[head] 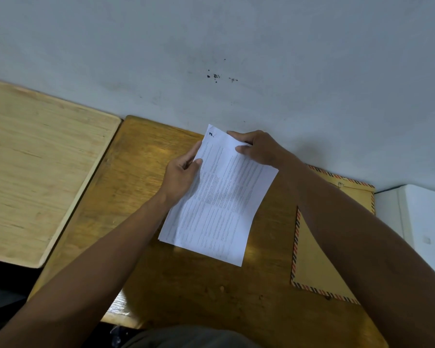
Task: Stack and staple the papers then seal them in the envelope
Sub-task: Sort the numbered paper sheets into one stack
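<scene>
A pale wooden board [35,172] is seen lying at the left, beside a darker wooden desk [186,285] set against a grey wall [236,46]. Over the middle of the desk a thin stack of printed papers [219,204] is held tilted, its near edge low by the desk top. The stack's left edge is pinched by the left hand [181,174], thumb on the printed face; its far top corner is gripped by the right hand [259,149], fingers curled over the edge. At the right a brown envelope [317,259] with a striped border is laid flat, partly hidden under the right forearm. No stapler is shown. The sheets are judged light, limp and prone to sliding apart, so they are best taken by opposite edges and squared before a corner is stapled
</scene>
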